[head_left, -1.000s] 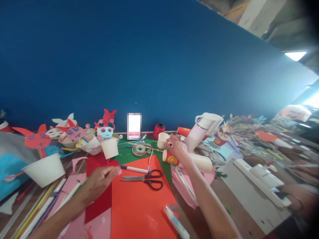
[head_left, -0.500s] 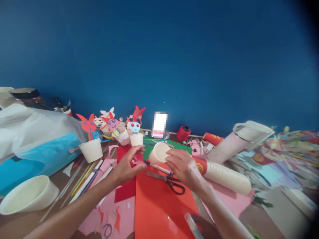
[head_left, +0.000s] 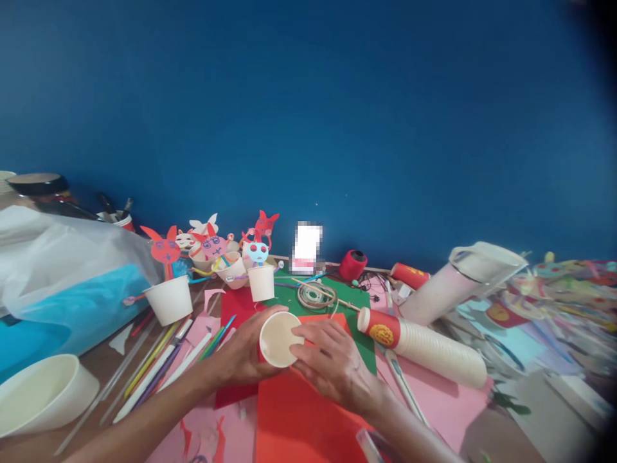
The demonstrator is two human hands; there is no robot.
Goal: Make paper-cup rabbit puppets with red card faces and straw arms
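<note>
A white paper cup (head_left: 280, 339) is tilted toward me above the orange sheet (head_left: 303, 418), its inside showing. My left hand (head_left: 248, 344) is wrapped round the cup's left side; part of its fingers is hidden behind the cup. On the other side my right hand (head_left: 330, 360) grips the rim, fingertips at the opening. The black-handled scissors are out of sight, the hands covering that spot. Just beyond lie a red sheet (head_left: 236, 308) and a green sheet (head_left: 349, 289) with a coiled cord (head_left: 317, 296) on top.
Cups with paper animal faces (head_left: 168, 299) stand at the back left. A stack of paper cups (head_left: 434, 347) lies on its side at the right, near a white pitcher (head_left: 446, 283). Pens (head_left: 159, 360) and a large white bowl (head_left: 48, 395) are at the left. A bright phone (head_left: 307, 247) leans on the blue wall.
The paper cup has been lifted from the table and brought nearer, with both hands now on it. My left hand, apart from it before, has closed round its side.
</note>
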